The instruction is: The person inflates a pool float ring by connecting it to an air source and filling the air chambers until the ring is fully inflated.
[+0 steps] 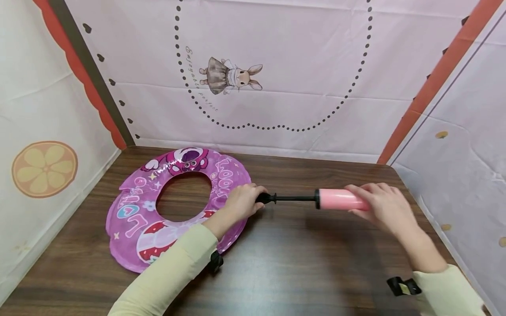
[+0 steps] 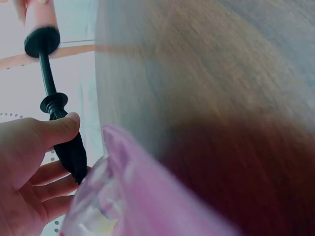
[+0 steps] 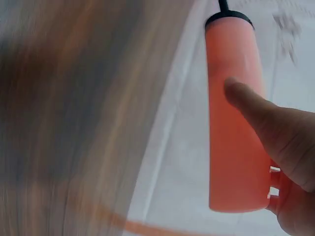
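Observation:
A hand pump has a pink barrel (image 1: pixel 343 199), a thin black rod (image 1: pixel 295 198) and a black end piece (image 2: pixel 71 152). My left hand (image 1: pixel 243 201) pinches that end piece, thumb on one side and fingers behind it, right over the edge of a purple swim ring (image 1: pixel 130 206). Around the far end of the barrel my right hand (image 1: pixel 385 208) is wrapped, thumb laid along its side (image 3: pixel 246 101). The rod shows between barrel and end piece, and the pump lies level above the table. Printed with a bear and letters, the ring rests flat and looks puffed up.
The dark wooden table (image 1: pixel 276 272) is bordered by printed cloth walls, with a rabbit picture (image 1: pixel 227 75) at the back and an orange slice (image 1: pixel 45 169) on the left. Black straps (image 1: pixel 403 286) sit at both wrists.

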`<move>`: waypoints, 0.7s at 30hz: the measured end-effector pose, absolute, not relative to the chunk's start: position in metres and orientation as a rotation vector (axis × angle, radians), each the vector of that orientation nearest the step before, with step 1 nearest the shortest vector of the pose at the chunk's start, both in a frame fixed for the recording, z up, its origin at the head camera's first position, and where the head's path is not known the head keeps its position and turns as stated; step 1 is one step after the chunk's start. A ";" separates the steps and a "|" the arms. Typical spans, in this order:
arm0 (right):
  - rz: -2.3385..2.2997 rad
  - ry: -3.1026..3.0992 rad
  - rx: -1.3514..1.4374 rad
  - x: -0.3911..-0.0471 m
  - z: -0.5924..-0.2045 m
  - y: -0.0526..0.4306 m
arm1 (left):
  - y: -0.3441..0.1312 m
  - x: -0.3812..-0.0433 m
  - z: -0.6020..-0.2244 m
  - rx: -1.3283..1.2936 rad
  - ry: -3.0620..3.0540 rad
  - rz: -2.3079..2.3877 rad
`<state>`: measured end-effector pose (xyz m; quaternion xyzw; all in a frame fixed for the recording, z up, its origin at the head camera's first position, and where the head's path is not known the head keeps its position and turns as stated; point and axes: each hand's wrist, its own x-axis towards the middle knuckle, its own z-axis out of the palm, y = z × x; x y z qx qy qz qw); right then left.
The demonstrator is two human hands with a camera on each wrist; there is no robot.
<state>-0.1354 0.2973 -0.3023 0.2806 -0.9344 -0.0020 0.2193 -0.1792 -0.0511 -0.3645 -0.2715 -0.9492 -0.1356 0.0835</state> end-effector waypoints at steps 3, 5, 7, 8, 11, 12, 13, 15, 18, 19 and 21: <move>0.003 -2.610 0.736 -0.131 -0.297 0.314 | -0.054 -0.179 -0.366 -0.809 -2.815 -0.411; 0.000 -2.618 0.727 -0.131 -0.296 0.317 | -0.056 -0.178 -0.367 -0.807 -2.802 -0.420; -0.005 -2.605 0.743 -0.132 -0.296 0.312 | -0.056 -0.179 -0.368 -0.807 -2.790 -0.422; -0.007 -2.588 0.758 -0.133 -0.297 0.308 | -0.057 -0.179 -0.369 -0.807 -2.786 -0.427; -0.003 -2.543 0.806 -0.140 -0.302 0.285 | -0.056 -0.179 -0.369 -0.816 -2.772 -0.431; -0.007 -2.534 0.823 -0.142 -0.305 0.276 | -0.055 -0.179 -0.369 -0.824 -2.766 -0.430; -0.017 -2.528 0.836 -0.145 -0.307 0.266 | -0.054 -0.179 -0.369 -0.830 -2.761 -0.432; -0.040 -2.528 0.841 -0.149 -0.312 0.247 | -0.053 -0.179 -0.370 -0.830 -2.754 -0.420; -0.094 -2.520 0.819 -0.154 -0.317 0.224 | -0.051 -0.179 -0.371 -0.809 -2.756 -0.412; -0.114 -2.519 0.811 -0.155 -0.318 0.218 | -0.051 -0.179 -0.371 -0.802 -2.756 -0.414; -0.144 -2.515 0.812 -0.157 -0.320 0.208 | -0.051 -0.179 -0.371 -0.798 -2.753 -0.421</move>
